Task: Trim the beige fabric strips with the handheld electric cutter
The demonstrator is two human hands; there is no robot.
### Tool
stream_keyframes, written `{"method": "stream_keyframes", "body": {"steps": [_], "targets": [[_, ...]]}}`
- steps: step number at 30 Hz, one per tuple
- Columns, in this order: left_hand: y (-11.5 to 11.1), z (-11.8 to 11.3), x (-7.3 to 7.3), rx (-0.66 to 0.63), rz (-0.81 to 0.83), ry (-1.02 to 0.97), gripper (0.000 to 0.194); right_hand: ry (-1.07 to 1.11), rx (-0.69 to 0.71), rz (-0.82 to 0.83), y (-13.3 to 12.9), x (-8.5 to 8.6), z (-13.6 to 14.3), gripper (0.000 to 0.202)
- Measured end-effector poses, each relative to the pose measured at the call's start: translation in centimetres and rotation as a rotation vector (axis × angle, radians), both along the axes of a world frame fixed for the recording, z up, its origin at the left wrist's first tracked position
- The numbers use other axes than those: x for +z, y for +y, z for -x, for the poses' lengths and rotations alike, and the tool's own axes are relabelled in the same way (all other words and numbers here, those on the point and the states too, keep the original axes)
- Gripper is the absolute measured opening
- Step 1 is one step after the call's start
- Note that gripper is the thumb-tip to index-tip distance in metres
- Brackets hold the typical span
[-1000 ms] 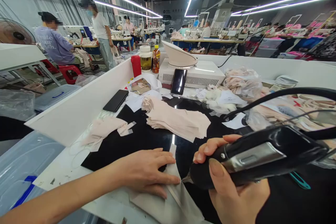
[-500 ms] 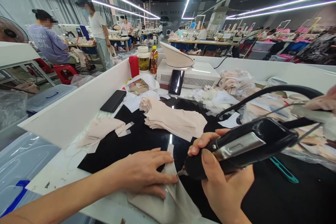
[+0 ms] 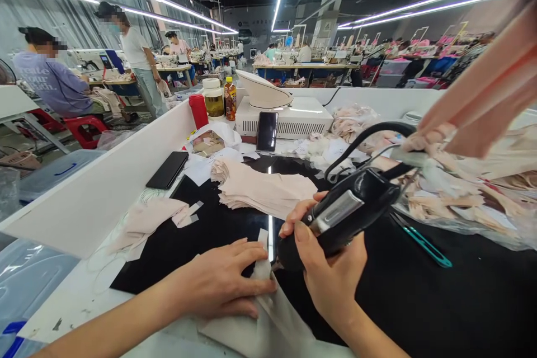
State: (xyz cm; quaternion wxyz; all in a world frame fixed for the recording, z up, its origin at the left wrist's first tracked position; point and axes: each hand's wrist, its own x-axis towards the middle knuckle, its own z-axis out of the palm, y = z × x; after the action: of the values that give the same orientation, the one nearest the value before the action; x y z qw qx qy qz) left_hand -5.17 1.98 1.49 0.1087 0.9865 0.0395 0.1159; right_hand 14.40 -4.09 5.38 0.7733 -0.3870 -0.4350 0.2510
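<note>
My left hand (image 3: 229, 279) lies flat with its fingers spread. It presses pale beige fabric (image 3: 277, 319) onto the near edge of the black board (image 3: 419, 302). My right hand (image 3: 327, 263) is wrapped round a black corded hand tool (image 3: 335, 221) with a metal plate on its side. The tool's thin tip comes down at the fabric edge beside my left index finger; whether it touches cannot be made out. Behind my hands lies a stack of pale pink fabric pieces (image 3: 264, 187). A smaller pink fabric bundle (image 3: 153, 215) rests to the left.
Right of the tool lies a teal thread snips or tweezers (image 3: 428, 246). Blurred pink fabric (image 3: 482, 89) runs down to the tool's cable (image 3: 361, 134). Bagged cut pieces (image 3: 470, 190) lie at the right. A white box (image 3: 306, 120), two phones and bottles stand behind. Several people work beyond.
The view has turned to the right, so most things sit further left. More pink fabric shows by the cable. Both hands keep nearly the same place on the fabric.
</note>
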Motion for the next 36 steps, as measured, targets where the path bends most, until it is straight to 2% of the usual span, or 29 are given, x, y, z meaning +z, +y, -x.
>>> {"method": "stream_keyframes", "body": {"steps": [8, 16, 23, 36], "targets": [[-0.1, 0.1, 0.0, 0.026, -0.018, 0.003, 0.043, 0.057, -0.011, -0.04, 0.8, 0.6, 0.0, 0.03], [-0.2, 0.0, 0.2, 0.045, 0.005, -0.017, 0.043, 0.014, -0.019, -0.014, 1.1, -0.1, 0.0, 0.029], [-0.4, 0.0, 0.1, 0.069, 0.002, -0.033, 0.043, 0.071, -0.009, -0.042, 1.9, 0.0, -0.5, 0.035], [-0.5, -0.1, -0.1, 0.07, 0.015, -0.032, 0.043, 0.028, -0.01, -0.012, 2.1, 0.0, -0.3, 0.033]]}}
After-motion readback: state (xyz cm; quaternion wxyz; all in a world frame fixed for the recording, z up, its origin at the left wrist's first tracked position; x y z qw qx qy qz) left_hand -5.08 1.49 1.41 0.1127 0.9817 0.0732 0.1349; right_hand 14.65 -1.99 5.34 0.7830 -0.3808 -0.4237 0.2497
